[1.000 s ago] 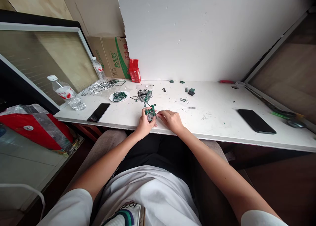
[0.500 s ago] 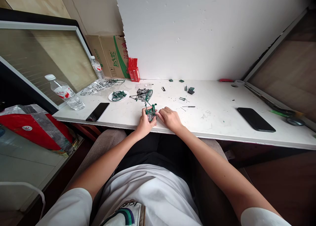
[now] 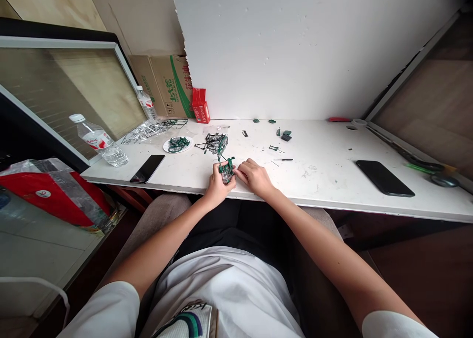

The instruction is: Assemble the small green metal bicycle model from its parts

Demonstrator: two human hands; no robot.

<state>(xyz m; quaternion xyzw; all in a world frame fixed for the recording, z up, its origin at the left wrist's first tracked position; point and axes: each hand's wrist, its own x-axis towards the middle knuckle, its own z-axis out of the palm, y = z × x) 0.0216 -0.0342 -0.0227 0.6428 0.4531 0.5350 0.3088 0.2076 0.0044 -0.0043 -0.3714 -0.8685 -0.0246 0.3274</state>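
Head view, and it's steady work: the left hand still grips the small green model, held just above the front edge of the white desk. The right hand, fingers curled a touch tighter than a second ago, keeps its fingertips at the model's right side; whether they pinch anything, I can't tell. Little else has shifted!

Over to the containers: a white plate carries tangled green parts. The red box stands beside the cardboard carton, their insides hidden from here.
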